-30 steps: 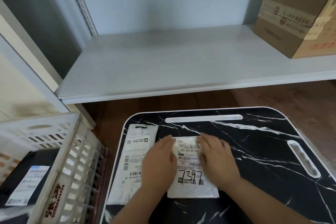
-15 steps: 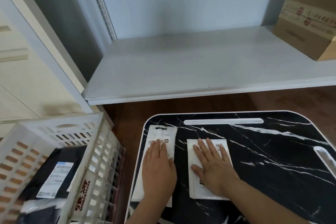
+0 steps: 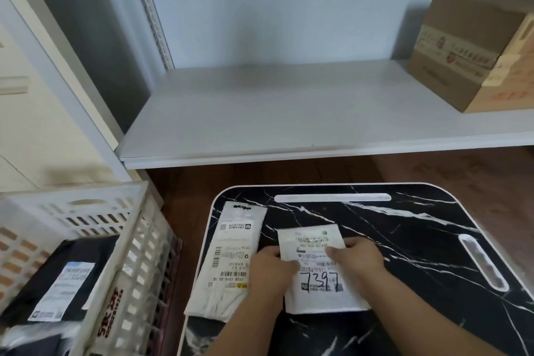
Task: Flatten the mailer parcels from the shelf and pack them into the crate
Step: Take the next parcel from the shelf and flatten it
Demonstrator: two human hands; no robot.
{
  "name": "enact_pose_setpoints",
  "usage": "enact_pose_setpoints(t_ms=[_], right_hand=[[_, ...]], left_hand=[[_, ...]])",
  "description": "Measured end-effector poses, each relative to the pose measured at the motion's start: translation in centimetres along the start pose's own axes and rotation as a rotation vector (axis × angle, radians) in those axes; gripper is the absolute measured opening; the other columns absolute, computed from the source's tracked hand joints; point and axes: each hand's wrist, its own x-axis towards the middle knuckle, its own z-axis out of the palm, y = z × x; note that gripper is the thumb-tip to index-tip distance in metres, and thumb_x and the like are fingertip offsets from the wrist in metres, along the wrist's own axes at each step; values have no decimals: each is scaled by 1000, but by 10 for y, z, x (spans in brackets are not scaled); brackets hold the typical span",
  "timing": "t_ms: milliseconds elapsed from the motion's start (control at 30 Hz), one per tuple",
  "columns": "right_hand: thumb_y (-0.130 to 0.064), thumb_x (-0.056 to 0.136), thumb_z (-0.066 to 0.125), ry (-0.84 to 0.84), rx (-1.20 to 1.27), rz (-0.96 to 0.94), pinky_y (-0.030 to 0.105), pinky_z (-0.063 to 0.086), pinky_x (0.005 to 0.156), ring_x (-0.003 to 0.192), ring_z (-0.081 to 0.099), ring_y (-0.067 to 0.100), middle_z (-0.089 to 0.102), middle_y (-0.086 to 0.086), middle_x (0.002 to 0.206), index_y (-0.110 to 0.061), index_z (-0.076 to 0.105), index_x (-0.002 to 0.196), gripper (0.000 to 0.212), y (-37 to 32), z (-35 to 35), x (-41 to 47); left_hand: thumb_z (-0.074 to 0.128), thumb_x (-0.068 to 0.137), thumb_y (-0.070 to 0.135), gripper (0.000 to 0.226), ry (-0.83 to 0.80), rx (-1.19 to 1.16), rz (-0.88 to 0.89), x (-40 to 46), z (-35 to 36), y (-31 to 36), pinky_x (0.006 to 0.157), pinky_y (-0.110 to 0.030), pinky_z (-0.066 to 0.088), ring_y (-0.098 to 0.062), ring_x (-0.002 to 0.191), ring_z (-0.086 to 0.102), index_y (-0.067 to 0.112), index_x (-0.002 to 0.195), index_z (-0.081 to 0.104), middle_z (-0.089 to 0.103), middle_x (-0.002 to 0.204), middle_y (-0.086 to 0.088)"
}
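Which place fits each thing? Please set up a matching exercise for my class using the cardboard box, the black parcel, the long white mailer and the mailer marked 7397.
Things:
1. cardboard box
2. black parcel
3. long white mailer
4. mailer marked 7397

Places:
A. under both hands
B. inside the crate
C. on the shelf
D. on the tray table's left side, untouched

Pairs: 1-C, 2-B, 3-D, 4-A

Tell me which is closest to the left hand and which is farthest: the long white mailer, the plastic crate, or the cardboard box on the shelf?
From the left hand, in the head view:
1. Long white mailer, right beside it on the black tray, to its left.
2. Plastic crate, farther left, off the tray.
3. Cardboard box, far off on the shelf, upper right.
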Motion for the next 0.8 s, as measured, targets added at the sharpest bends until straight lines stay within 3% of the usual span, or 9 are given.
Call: enact_pose_setpoints(t_ms=[100, 200, 300, 433, 533, 600, 700, 767, 800], right_hand=[[-8, 84, 71, -93, 254, -30, 47, 59, 71, 75, 72, 31, 73, 14, 85, -3, 64, 90, 10, -22, -7, -13], [-7, 84, 70, -184, 419, -80, 52, 57, 77, 81, 71, 35, 73, 19, 88, 0, 62, 90, 11, -54, -2, -32], [-5, 86, 68, -263, 527, -92, 50, 57, 73, 80, 71, 36, 72, 22, 88, 1, 62, 88, 9, -84, 20, -50], [-18, 89, 67, -359, 525, -134, 43, 57, 76, 82, 71, 29, 74, 12, 85, -2, 64, 91, 16, -118, 78, -68], [-24, 91, 64, -440, 384, -227, 42, 55, 87, 83, 68, 25, 74, 9, 88, -6, 66, 88, 18, -140, 138, -90], [-25, 92, 63, -461, 245, -340, 44, 56, 86, 78, 67, 23, 73, 10, 89, -9, 68, 84, 18, -149, 181, -110], [-25, 92, 59, -426, -114, -661, 38, 54, 82, 80, 67, 20, 71, -1, 80, -20, 66, 76, 17, -147, 235, -131], [-26, 93, 56, -425, -392, -916, 31, 49, 83, 90, 62, 15, 68, -7, 91, -23, 67, 88, 12, -142, 273, -149], [-28, 94, 53, -451, -525, -1025, 31, 47, 85, 96, 60, 14, 66, -7, 100, -23, 66, 99, 15, -140, 289, -156]], left_hand=[[66, 84, 6, 18, -31, -62, 30, -2, -14, 17, 83, -38, 57, -18, 88, 68, 20, 95, 62, 71, 101, -2], [60, 89, 3, 26, -91, -134, 58, 1, -50, 32, 79, -42, 58, -21, 89, 69, 24, 103, 56, 70, 103, -5], [63, 86, -1, 38, -232, -101, 83, 2, -101, 38, 75, -40, 59, -22, 93, 69, 29, 107, 55, 70, 105, -6], [68, 84, 5, 17, -78, -105, 120, 4, -182, 33, 75, -38, 58, -24, 89, 71, 10, 100, 63, 73, 97, -8], [71, 82, 7, 7, 75, -170, 91, 8, -255, 14, 84, -47, 55, -32, 90, 69, 6, 87, 66, 73, 92, -15], [73, 81, 7, 9, 186, -176, 43, 12, -303, -9, 87, -53, 53, -33, 89, 68, 7, 78, 65, 71, 93, -22], [71, 83, 7, 11, 306, -159, -23, 14, -357, -48, 73, -40, 58, -30, 81, 66, 7, 74, 63, 72, 91, -18], [70, 83, 7, 12, 401, -126, -109, 15, -389, -83, 68, -37, 58, -28, 80, 64, 7, 74, 61, 71, 89, -15], [70, 83, 6, 11, 432, -99, -163, 15, -401, -99, 73, -39, 58, -28, 83, 64, 7, 76, 61, 70, 91, -14]])
